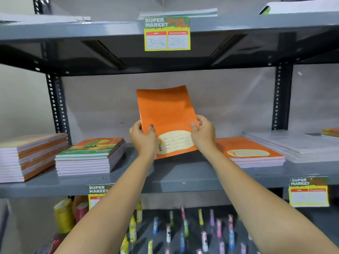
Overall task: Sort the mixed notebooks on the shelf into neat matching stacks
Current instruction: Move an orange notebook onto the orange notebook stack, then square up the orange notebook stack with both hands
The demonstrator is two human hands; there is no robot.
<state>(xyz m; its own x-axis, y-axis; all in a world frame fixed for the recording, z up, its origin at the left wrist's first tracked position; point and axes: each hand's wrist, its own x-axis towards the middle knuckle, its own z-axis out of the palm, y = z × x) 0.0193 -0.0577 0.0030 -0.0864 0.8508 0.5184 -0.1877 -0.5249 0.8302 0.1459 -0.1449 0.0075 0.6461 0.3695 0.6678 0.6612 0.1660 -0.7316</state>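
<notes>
An orange notebook (166, 114) with a cream name label is held nearly upright above the middle shelf (183, 176). My left hand (143, 138) grips its left edge and my right hand (203, 132) grips its right edge. A short stack of matching orange notebooks (251, 153) lies just to the right. Left of my hands sits a stack topped by a green-and-orange cover (91, 154). At the far left lies a taller stack with orange spines (31, 154).
White notebooks (293, 145) are stacked at the right, with more colourful ones (331, 132) at the far right edge. A price tag (167, 33) hangs from the upper shelf. Below, pens (201, 230) and bottles (64, 213) fill the lower shelf.
</notes>
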